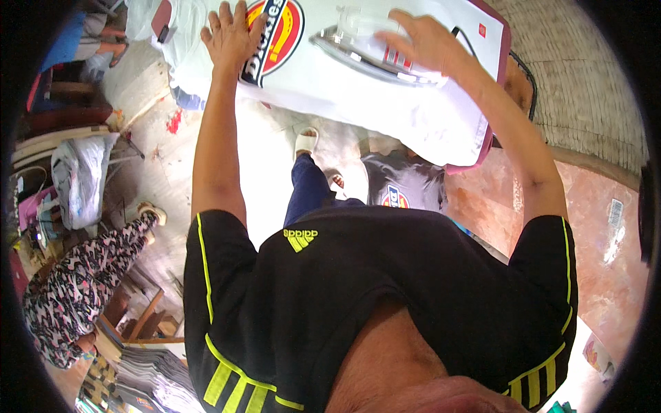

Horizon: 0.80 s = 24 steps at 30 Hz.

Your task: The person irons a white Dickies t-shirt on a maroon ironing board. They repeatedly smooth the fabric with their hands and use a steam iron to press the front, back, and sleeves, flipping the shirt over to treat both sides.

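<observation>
My left hand [233, 38] lies flat with spread fingers on a white cloth [310, 86]. It rests at the left edge of a large red, yellow and dark blue printed emblem [275, 41]. To the right of that emblem is a clothes iron [372, 60], its pointed tip toward the left. My right hand [427, 45] is closed over the iron's top, though glare hides part of the handle. Under the cloth, the maroon edge [497, 41] of an ironing board shows on the right.
A dark bag with a similar emblem [406, 182] sits below the board. At left are a person in patterned trousers [89, 282], a clear plastic bag [82, 179] and, lower, stacked grey folded cloths [155, 378]. Another person's arm [113, 45] shows at upper left.
</observation>
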Tool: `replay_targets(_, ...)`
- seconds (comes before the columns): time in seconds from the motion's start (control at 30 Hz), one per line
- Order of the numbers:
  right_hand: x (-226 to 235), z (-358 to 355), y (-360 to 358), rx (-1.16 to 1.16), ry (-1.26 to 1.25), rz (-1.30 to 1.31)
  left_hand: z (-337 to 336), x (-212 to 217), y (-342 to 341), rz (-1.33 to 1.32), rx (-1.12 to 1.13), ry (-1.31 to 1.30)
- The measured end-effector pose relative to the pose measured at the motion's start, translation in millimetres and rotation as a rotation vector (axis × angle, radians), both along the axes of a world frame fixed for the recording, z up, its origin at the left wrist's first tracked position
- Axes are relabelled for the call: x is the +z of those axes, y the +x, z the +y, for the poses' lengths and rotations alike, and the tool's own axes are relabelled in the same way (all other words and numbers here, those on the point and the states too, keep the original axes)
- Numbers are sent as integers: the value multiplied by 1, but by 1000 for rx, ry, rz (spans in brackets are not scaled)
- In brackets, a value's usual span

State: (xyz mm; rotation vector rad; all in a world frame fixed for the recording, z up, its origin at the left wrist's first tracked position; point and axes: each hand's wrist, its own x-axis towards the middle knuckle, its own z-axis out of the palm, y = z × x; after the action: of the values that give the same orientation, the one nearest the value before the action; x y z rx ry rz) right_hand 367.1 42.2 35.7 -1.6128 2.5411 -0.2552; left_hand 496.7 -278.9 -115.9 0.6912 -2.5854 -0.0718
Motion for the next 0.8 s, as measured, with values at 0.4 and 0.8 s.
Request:
replay_targets(0.4,2,-15,-96,-173,-144,54,11,16,11,-109,38,82)
replay_targets(0.8,7,-39,-168,-404,-231,15,29,28,-16,-136,-72,228)
